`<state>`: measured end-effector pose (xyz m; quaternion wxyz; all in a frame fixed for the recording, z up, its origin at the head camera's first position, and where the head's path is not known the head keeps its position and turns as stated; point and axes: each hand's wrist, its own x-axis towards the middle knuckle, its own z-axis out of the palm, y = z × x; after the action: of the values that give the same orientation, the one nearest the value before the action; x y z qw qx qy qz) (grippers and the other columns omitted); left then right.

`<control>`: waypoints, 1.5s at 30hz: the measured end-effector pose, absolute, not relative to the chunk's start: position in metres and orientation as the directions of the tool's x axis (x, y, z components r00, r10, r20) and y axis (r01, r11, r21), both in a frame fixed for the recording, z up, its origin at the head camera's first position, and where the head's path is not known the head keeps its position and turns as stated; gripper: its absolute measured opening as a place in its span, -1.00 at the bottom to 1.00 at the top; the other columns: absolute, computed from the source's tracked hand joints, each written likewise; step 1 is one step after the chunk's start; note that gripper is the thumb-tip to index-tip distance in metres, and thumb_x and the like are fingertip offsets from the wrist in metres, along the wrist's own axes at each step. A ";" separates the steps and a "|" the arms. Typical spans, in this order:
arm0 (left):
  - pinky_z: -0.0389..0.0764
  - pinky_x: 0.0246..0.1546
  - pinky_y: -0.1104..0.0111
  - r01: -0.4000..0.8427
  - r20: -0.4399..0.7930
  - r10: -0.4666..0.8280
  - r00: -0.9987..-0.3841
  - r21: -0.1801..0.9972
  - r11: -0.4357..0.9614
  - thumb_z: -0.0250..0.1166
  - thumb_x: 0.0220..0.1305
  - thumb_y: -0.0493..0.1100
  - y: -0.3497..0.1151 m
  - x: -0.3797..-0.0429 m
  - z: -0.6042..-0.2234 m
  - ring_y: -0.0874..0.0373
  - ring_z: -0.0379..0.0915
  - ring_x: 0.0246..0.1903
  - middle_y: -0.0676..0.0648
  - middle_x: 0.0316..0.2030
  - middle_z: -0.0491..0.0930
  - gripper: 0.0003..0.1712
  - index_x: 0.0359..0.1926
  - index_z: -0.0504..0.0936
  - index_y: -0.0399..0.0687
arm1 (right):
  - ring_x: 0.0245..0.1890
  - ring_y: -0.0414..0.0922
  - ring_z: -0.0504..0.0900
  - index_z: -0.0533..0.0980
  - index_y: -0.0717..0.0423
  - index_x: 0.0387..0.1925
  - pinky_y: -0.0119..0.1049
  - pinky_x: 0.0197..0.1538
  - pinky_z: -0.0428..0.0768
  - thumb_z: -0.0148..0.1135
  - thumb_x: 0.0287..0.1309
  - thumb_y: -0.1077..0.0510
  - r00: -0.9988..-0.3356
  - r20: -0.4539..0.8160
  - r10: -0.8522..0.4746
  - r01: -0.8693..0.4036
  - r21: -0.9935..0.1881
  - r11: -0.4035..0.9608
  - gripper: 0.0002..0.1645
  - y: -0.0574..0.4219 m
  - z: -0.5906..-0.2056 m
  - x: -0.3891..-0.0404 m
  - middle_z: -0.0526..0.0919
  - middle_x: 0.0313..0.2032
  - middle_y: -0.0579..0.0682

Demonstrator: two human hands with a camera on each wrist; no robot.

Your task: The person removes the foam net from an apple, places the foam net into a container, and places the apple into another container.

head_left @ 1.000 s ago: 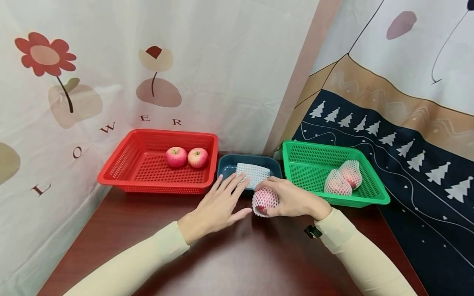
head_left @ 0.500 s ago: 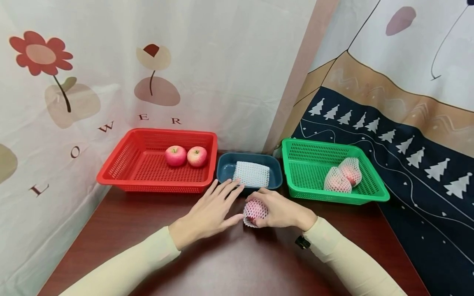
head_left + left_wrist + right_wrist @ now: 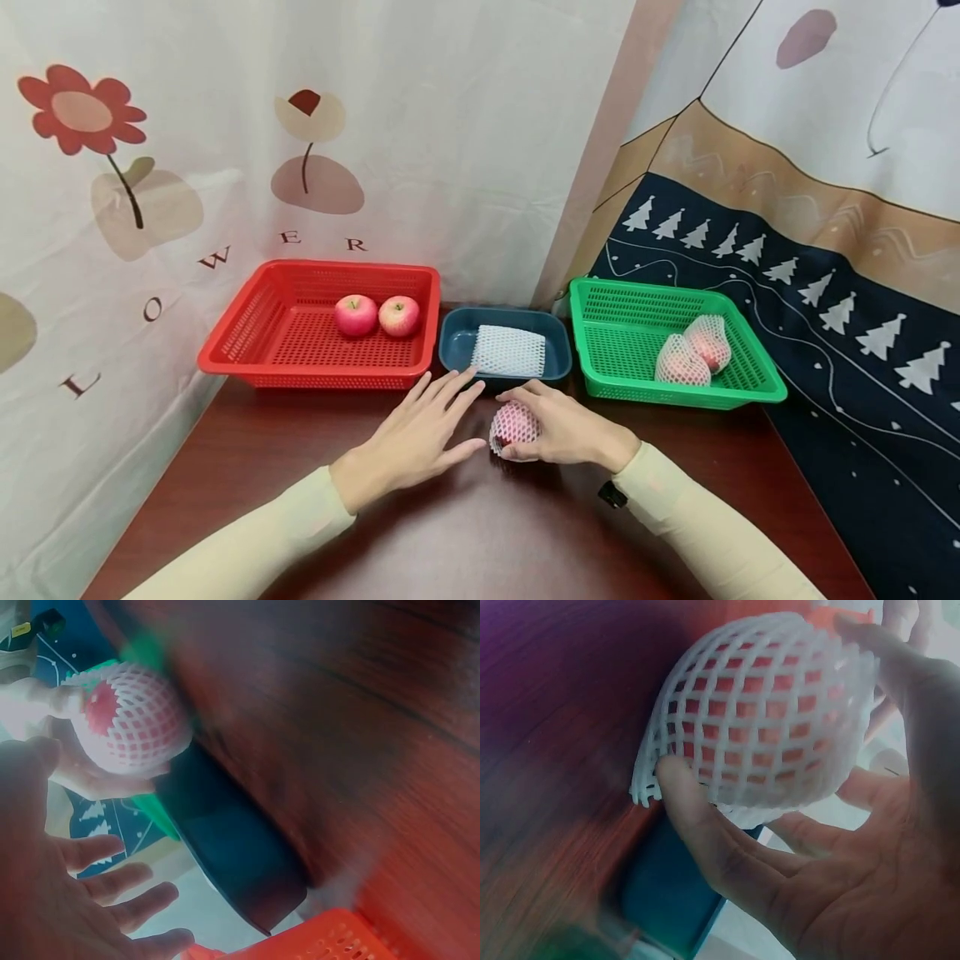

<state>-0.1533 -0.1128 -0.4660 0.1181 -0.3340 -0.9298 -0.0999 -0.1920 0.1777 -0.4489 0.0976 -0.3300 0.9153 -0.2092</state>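
Note:
My right hand (image 3: 566, 427) grips an apple in a white foam net (image 3: 516, 429) above the front of the table, thumb and fingers curled round its sides. In the right wrist view the foam net (image 3: 757, 720) covers most of the fruit; red skin (image 3: 101, 709) shows at an opening in the left wrist view. My left hand (image 3: 408, 442) is spread with straight fingers just left of the apple and holds nothing. Behind both hands a dark blue tray (image 3: 555, 367) holds flat white foam nets (image 3: 508, 351).
A red basket (image 3: 247, 350) at the back left holds two bare apples (image 3: 377, 316). On the right a green basket (image 3: 611, 350) contains two apples in foam nets (image 3: 693, 350). The brown table (image 3: 480, 533) meets printed curtains behind.
My right hand has carried the netted apple left and a little toward me. The left hand has drawn slightly back to the left, away from the tray.

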 end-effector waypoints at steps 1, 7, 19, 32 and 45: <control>0.42 0.73 -0.34 0.646 0.288 0.598 -0.748 0.111 0.755 0.36 0.65 0.37 -0.113 -0.153 -0.467 -0.28 0.40 0.72 -0.20 0.78 0.38 -0.04 0.77 0.42 -0.07 | 0.22 -0.07 0.73 0.56 -0.07 0.61 -0.06 0.27 0.83 0.69 0.32 -0.36 -0.762 -0.048 -0.646 -0.561 -0.451 0.695 0.00 0.179 -0.448 -0.192 0.65 0.41 0.06; 0.46 0.70 -0.34 0.650 0.311 0.596 -0.740 0.107 0.752 0.36 0.65 0.39 -0.115 -0.151 -0.471 -0.28 0.45 0.68 -0.22 0.76 0.41 -0.04 0.76 0.44 -0.07 | 0.47 0.03 0.64 0.44 -0.12 0.74 0.13 0.49 0.75 0.70 0.26 -0.45 -0.721 -0.075 -0.689 -0.582 -0.473 0.661 0.19 0.190 -0.443 -0.191 0.52 0.59 0.10; 0.45 0.72 -0.31 0.634 0.295 0.582 -0.758 0.125 0.763 0.36 0.64 0.40 -0.118 -0.145 -0.472 -0.25 0.46 0.67 -0.20 0.75 0.42 -0.03 0.78 0.42 -0.04 | 0.83 0.30 0.22 0.30 -0.20 0.83 0.35 0.79 0.39 0.91 0.10 -0.05 -0.517 -0.062 -0.854 -0.767 -0.409 0.494 0.39 0.195 -0.446 -0.201 0.29 0.84 0.03; 0.51 0.65 -0.33 0.681 0.414 0.575 -0.706 0.172 0.712 0.29 0.70 0.39 -0.128 -0.143 -0.485 -0.21 0.46 0.66 -0.25 0.69 0.49 -0.06 0.78 0.40 -0.07 | 0.77 0.19 0.32 0.40 -0.21 0.77 0.32 0.77 0.42 0.88 0.12 0.03 -0.515 -0.043 -0.856 -0.789 -0.368 0.493 0.26 0.185 -0.447 -0.205 0.46 0.73 -0.05; 0.59 0.61 -0.24 0.648 0.331 0.587 -0.739 0.112 0.753 0.42 0.64 0.33 -0.126 -0.139 -0.475 -0.22 0.51 0.63 -0.26 0.66 0.53 -0.10 0.71 0.51 -0.09 | 0.35 -0.12 0.66 0.46 -0.15 0.70 -0.03 0.45 0.78 0.92 0.10 -0.11 -0.619 -0.051 -0.783 -0.709 -0.391 0.586 0.21 0.184 -0.454 -0.203 0.58 0.46 -0.02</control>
<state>-0.1388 -0.1261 -0.4747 0.1388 -0.3336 -0.9259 -0.1102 -0.2034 0.1844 -0.4542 0.1098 -0.4222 0.8838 -0.1689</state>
